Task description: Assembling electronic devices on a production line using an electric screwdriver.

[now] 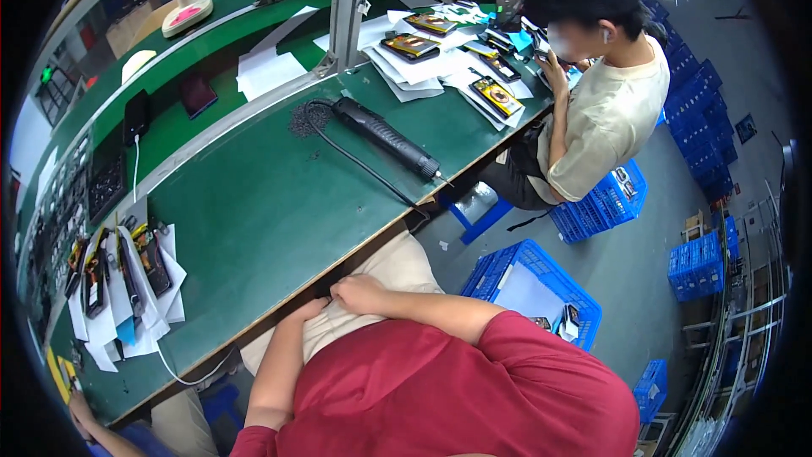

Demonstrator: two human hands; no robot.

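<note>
My right hand (359,294) rests on my lap at the table's near edge, its fingers curled closed. Whatever it may hold is hidden. Just left of it, almost touching, lies my left hand (311,309); its fingers are mostly out of sight against the light trousers (393,267). Beyond both hands, on the green tabletop (254,220), a black electric screwdriver (385,137) lies with its tip toward the near edge. Its black cable (359,162) loops past a heap of small dark screws (306,121).
Phone parts with white sheets stand bunched at left (127,279). More opened phones (495,95) and papers lie far right, where a co-worker (605,110) sits holding something. Blue crates (584,292) stand right of me. A metal post (345,8) rises behind. Another person's hand (82,408) shows lower left.
</note>
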